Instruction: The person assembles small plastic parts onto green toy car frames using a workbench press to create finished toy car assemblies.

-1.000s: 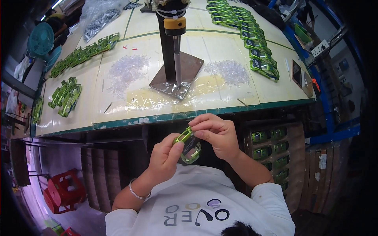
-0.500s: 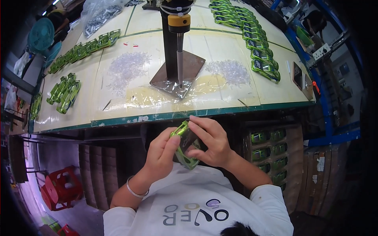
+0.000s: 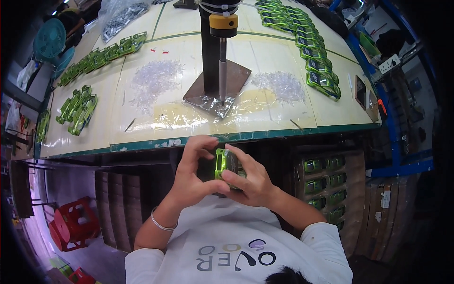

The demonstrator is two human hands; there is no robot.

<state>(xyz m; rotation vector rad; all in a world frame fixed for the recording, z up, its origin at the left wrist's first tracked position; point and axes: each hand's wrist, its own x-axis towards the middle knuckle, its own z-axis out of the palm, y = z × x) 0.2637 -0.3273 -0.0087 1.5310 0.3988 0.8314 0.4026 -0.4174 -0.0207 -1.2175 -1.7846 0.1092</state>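
Green car body (image 3: 219,164): on the wearer's side of the counter (image 3: 326,113)
Right hand (image 3: 250,181): gripping the green car body
Left hand (image 3: 193,171): thumb and fingers wide apart, thumb contact unclear
Yellow-collared tool (image 3: 223,71): upright over the counter

Head-worn fisheye, looking steeply down; shirt (image 3: 231,232) close below, workbench (image 3: 331,111) farther ahead.

Lime-green and black toy car (image 3: 226,163), red stool (image 3: 60,224), cream tabletop (image 3: 184,46) edged dark green.
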